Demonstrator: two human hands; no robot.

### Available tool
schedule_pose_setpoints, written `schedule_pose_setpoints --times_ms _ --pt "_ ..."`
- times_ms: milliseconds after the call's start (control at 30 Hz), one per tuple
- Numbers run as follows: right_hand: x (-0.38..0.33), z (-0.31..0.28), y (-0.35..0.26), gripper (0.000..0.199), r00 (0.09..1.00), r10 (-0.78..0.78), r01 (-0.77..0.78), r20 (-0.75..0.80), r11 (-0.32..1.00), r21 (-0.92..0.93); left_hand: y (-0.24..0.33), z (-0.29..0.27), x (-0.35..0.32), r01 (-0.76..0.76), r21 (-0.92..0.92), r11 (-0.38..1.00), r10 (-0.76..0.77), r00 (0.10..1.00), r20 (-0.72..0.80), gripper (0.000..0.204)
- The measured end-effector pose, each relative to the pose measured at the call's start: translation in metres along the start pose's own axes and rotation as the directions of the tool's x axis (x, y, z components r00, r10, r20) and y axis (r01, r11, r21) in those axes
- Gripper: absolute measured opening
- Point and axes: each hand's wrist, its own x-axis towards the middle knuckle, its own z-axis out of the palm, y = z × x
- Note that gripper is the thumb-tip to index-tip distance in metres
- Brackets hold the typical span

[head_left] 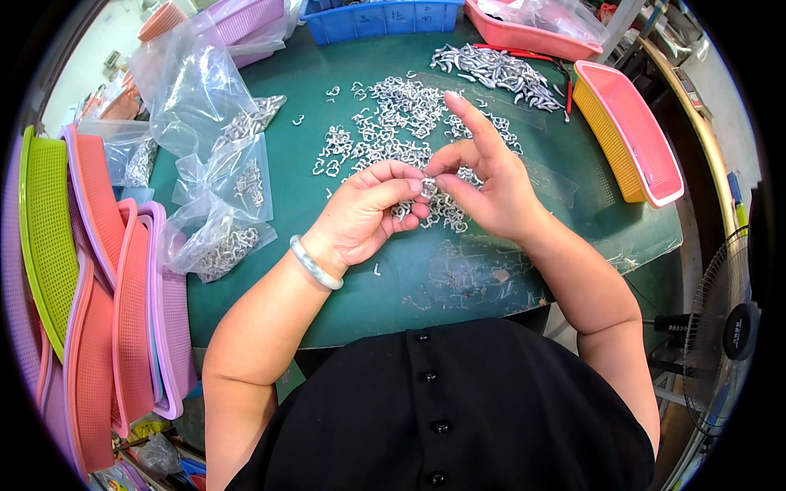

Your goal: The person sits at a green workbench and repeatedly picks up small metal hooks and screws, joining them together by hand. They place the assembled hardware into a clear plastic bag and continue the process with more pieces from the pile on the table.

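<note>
Both my hands meet over the near side of a heap of small silvery curved metal pieces (409, 110) on the green table. My left hand (368, 204) pinches a small silvery metal piece (427, 186) between thumb and fingers; a pale bangle (316, 263) circles that wrist. On the same piece, my right hand (491, 180) closes thumb and a bent finger from the right, with its index finger raised. The fingers partly cover the piece, so its full shape is hidden.
At the back right lies a pile of longer grey metal pieces (495, 74) beside red-handled pliers (566, 94). A pink-and-yellow basket (630, 135) stands at the right edge. Clear plastic bags (196, 98) of metal parts lie left, near stacked plastic baskets (131, 319). A fan (720, 327) stands lower right.
</note>
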Motion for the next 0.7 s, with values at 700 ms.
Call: schedule_pose_setpoints --times_ms 700 --pt "0.004 -0.004 0.000 0.051 0.985 0.017 0.057 0.174 0.909 -0.413 0.004 -0.010 0.002 -0.078 -0.068 0.995 0.070 0.991 -0.111 0.014"
